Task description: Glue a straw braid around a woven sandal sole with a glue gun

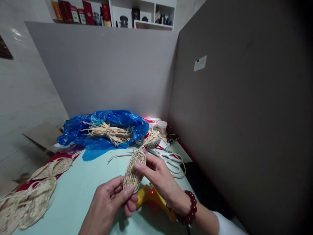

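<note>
Both my hands hold a small oval woven straw sole (pixel 134 171) above a pale green table (pixel 80 189). My left hand (pixel 110 204) pinches its near end between thumb and fingers. My right hand (pixel 158 178), with a dark red bead bracelet at the wrist, grips its right edge with thumb and fingers. Loose straw strands trail from the sole's far end. Under my hands lies a yellow glue gun (pixel 153 199) with a red light on.
A blue plastic bag (pixel 105 122) with a bundle of dried straw (pixel 110 132) lies at the back. White-handled scissors (pixel 171 160), a woven piece (pixel 153 137) and a small cup (pixel 161 125) sit at the right. Larger woven soles (pixel 31 195) lie at the left. Grey partitions enclose the table.
</note>
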A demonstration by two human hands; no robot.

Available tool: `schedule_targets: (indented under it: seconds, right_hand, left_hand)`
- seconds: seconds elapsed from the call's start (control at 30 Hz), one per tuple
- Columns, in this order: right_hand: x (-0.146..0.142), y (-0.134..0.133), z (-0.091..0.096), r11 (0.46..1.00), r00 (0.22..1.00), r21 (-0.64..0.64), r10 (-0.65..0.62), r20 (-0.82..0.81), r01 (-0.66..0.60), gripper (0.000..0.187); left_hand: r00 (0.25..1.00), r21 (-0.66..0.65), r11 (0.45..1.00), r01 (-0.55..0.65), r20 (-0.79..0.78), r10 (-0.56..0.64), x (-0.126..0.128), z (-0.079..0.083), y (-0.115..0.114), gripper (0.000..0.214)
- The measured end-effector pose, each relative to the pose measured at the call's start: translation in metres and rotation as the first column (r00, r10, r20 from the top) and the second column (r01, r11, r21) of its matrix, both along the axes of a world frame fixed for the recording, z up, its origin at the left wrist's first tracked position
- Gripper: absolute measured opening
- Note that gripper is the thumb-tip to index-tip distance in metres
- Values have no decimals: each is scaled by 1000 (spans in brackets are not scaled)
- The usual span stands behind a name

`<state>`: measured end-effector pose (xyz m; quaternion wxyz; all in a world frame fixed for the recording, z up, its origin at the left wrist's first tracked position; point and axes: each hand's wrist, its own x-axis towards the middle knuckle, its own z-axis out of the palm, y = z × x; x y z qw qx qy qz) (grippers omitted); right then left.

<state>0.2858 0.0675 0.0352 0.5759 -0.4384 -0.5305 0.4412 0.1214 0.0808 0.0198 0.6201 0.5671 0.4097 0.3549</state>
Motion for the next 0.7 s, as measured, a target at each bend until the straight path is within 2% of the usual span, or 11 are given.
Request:
schedule_targets:
  seconds: [0.13, 0.23, 0.37, 0.57, 0.7]
  right_hand:
    - [-4, -5, -12, 997, 1000, -80, 9, -15, -10, 28]
    - [-5, -5, -12, 993, 999, -111, 33, -27, -36, 29]
    - [-4, -4, -11, 995, 999, -91, 49, -18, -50, 24]
    - [-1, -2, -21, 997, 995, -79, 22, 102, -14, 25]
    - [2, -4, -18, 997, 980, -73, -16, 200, 31, 25]
  left_hand:
    - [1000, -45, 999, -2, -27, 1, -1, -9, -4, 33]
    - [999, -69, 997, -37, -14, 37, 1, -15, -5, 31]
    - [995, -90, 993, -79, 52, 84, 4, -19, 0, 34]
    - [989, -109, 989, -102, 93, 112, 2, -16, 4, 38]
    - [980, -109, 983, -146, 120, 159, -1, -14, 1, 37]
